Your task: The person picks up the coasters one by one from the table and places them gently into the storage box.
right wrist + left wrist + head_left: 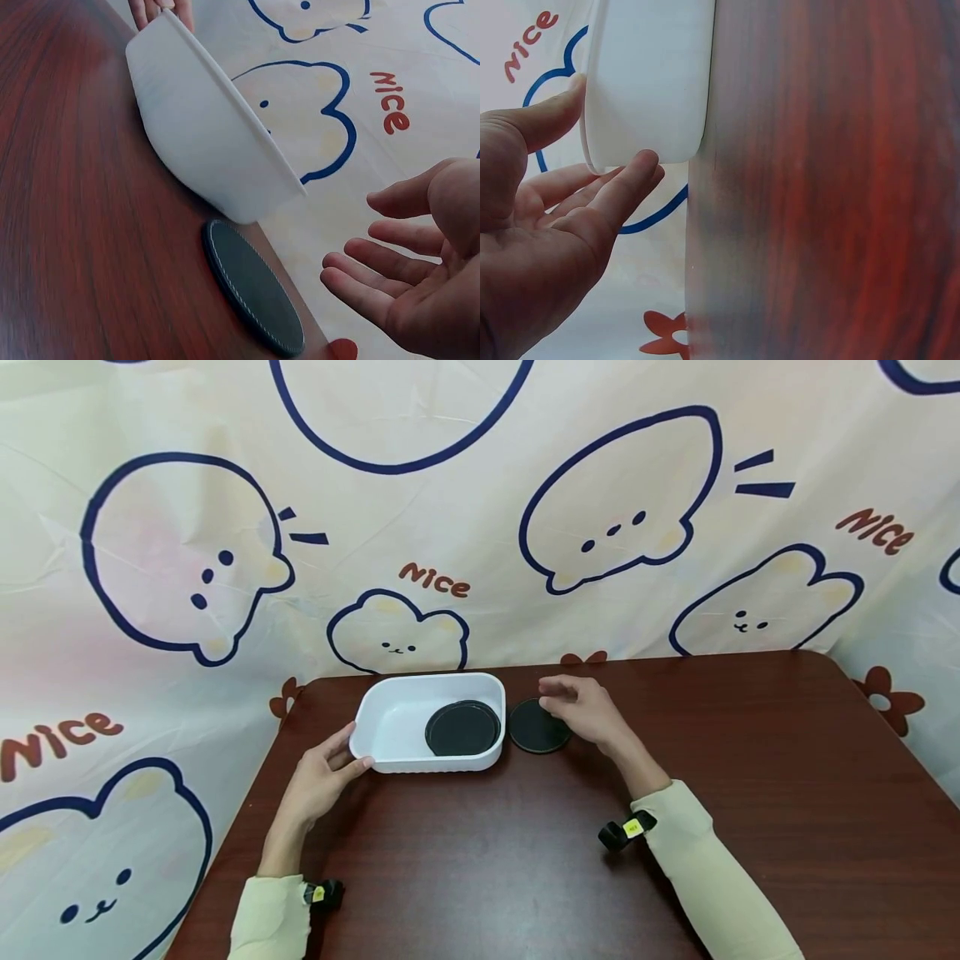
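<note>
A white rectangular plastic tub (390,766) stands on the table, with a round black coaster (462,728) lying in its right half. At the tub's left end, my left hand (317,781) holds the corner between thumb and fingers; the left wrist view shows the fingertips (646,159) against the outer wall. A second round black coaster (537,728), with a stitched edge in the right wrist view, lies flat on the table just right of the tub. Over its far right edge hovers my right hand (588,710), fingers spread loosely and nothing between them.
The dark brown wooden table (480,868) ends at its back edge close behind the tub. Behind it hangs a pale cloth (495,635) printed with cartoon bears. Small black devices are worn at the left wrist (325,894) and the right wrist (627,831).
</note>
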The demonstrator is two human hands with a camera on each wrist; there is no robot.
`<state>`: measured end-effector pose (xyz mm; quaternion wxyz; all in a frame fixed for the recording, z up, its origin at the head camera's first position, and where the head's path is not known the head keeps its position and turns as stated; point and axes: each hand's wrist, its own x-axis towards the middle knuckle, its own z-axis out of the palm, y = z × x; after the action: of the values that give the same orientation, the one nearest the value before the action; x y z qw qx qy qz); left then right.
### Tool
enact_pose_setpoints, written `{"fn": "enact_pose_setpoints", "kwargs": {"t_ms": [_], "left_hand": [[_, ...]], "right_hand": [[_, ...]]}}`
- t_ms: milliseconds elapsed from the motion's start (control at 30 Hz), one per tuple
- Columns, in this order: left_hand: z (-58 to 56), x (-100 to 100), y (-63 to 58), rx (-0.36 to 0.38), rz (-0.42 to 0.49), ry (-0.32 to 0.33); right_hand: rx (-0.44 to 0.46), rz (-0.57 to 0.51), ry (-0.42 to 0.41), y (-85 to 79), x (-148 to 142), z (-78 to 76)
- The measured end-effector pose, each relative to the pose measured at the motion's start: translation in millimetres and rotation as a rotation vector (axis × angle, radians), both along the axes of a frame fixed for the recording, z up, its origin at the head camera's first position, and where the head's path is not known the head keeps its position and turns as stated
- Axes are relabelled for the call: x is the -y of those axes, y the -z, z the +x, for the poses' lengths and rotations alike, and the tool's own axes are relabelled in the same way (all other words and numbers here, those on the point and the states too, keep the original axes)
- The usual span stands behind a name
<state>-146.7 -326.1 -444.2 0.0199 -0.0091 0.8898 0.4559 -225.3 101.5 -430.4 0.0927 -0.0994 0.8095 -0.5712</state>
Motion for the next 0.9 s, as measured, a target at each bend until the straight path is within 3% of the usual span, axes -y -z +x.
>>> {"fn": "enact_pose_setpoints", "kwargs": {"t_ms": [567,900], "left_hand": [[0.0,0,0.9,0.005,0.0,0.002],[-0.3,1,0.1,0.005,0.005,0.003]], "right_hand": [[0.007,0.12,0.015,11.8,-35,7.6],[-0.011,0.133,-0.109,24.4,-42,-0.4]]}}
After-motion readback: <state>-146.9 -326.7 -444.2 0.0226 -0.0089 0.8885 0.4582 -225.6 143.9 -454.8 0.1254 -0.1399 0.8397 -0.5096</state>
